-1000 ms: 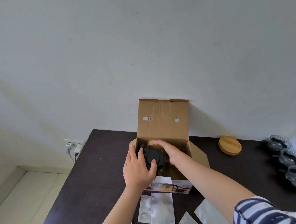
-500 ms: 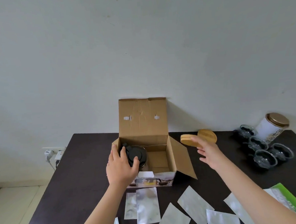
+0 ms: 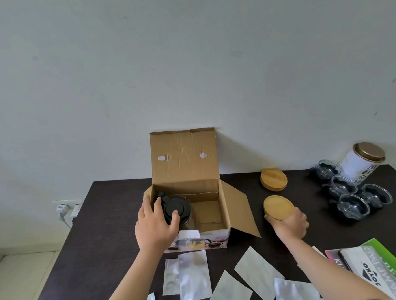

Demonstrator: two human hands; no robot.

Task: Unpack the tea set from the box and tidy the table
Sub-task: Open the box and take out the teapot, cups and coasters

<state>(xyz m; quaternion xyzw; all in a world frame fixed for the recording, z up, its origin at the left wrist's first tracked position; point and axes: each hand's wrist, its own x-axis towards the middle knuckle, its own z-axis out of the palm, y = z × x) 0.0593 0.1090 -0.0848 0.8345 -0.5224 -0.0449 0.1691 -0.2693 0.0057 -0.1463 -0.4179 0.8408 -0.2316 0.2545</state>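
Observation:
An open cardboard box (image 3: 223, 219) stands at the back middle of the dark table (image 3: 105, 235), its lid flap up against the wall. Inside its left half sits a glass teapot with a black lid (image 3: 176, 207). My left hand (image 3: 155, 225) grips that lid over the box's left wall. My right hand (image 3: 288, 223) holds a round bamboo coaster (image 3: 278, 207) just above the table, right of the box. A stack of bamboo coasters (image 3: 273, 179) lies behind it. Several glass cups (image 3: 353, 194) stand at the far right.
A white jar with a gold lid (image 3: 362, 162) stands behind the cups. Several clear plastic bags (image 3: 194, 276) lie along the table's front. Green and pink packs (image 3: 377, 269) sit at the front right corner. A wall socket with plugs (image 3: 67, 208) is left of the table.
My right hand took a bamboo coaster out of the box and carried it right, lowering it near the coaster stack. My left hand stayed on the teapot lid. The view shifted right.

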